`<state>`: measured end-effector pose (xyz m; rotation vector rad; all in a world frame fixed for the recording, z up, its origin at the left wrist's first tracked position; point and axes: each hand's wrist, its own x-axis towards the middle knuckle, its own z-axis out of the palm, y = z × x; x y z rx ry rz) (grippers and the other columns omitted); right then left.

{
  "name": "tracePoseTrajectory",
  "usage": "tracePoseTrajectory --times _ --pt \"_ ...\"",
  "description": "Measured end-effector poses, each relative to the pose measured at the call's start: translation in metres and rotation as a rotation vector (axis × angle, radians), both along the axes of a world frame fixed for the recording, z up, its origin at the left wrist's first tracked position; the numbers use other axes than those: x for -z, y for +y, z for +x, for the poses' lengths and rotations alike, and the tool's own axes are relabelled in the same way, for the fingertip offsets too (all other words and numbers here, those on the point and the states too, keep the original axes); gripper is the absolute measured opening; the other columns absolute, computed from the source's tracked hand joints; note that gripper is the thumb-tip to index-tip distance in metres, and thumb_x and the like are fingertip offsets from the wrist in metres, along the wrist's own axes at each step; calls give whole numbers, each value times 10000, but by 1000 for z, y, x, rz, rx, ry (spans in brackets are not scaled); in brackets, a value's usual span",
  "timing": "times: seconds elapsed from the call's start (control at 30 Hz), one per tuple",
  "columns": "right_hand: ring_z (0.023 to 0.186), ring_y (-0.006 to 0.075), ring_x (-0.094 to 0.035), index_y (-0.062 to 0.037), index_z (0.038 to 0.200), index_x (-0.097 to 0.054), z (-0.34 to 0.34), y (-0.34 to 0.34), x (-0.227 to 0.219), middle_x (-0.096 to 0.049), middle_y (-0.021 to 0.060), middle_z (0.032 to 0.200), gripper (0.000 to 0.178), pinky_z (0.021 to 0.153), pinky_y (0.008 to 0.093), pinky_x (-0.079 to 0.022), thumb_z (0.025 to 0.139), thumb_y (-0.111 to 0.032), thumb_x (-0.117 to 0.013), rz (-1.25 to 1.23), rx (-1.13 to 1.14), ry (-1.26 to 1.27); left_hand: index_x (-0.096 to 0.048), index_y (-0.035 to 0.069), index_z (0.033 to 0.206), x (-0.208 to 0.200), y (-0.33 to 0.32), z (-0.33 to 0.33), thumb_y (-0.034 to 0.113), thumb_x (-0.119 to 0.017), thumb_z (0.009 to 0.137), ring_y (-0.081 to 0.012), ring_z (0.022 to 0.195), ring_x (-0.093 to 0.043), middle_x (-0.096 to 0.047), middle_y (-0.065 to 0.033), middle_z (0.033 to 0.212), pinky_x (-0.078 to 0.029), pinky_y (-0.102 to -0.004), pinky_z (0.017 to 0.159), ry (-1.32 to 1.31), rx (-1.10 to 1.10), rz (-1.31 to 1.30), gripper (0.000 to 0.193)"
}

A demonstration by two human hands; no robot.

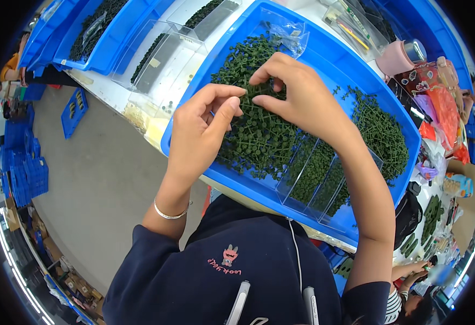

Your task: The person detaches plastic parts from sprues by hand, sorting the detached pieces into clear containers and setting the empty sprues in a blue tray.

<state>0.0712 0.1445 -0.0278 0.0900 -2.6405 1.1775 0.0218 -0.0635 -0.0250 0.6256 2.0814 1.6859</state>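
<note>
Blue tray (324,59): heap of dark green plastic sprue pieces (259,135). Left hand (202,127) and right hand (297,92) above heap, fingertips pinched together, apparently on one small green piece; grip partly hidden.

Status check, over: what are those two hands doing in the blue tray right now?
Left hand and right hand pinching small green plastic parts. Parts heaped in blue tray. Clear dividers alongside, nothing blocking.

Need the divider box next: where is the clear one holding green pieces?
In the head view, the clear divider box lies inside the blue tray, at its near edge, under the right forearm.
</note>
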Motion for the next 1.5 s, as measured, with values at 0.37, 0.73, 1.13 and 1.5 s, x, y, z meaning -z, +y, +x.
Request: tracePoseTrajectory --times 0.37,0.73,1.13,1.5 --pt "981 274 -643 -91 963 -701 20 2 13 -633 60 984 197 801 397 -542 796 -83 -806 114 39 71 -659 -11 1123 -2 6 13 102 -633 1018 -40 732 -580 -654 -9 853 -449 -201 605 -32 0 70 157" --pt "873 275 -686 -67 980 -698 41 -8 -18 -680 90 917 207 739 343 -553 797 -34 -788 -226 37 88 -609 13 983 -1 -5 18 314 -602 1058 -69 528 -550 -632 -50 738 -409 -206 461 -233 21 -6 311" --pt "893 232 -695 -48 1188 -690 71 -39 -18 -681 102 1052 330 730 325 -587 864 -31 -756 -282 -3 195 -574 17 1082 7 -8 19 137 -681 1004 -127 673 -651 -662 -81 878 -517 -243 474 -713 227 486 179" --pt "865 187 -667 -34 1235 -681 91 -23 -5 -647 88 1024 467 744 291 -596 790 68 -780 -297 17 88 -452 -88 1386 -1 0 38 38 -703 959 -106 655 -620 -665 -112 933 -486 -217 490 -265 80 140 511"
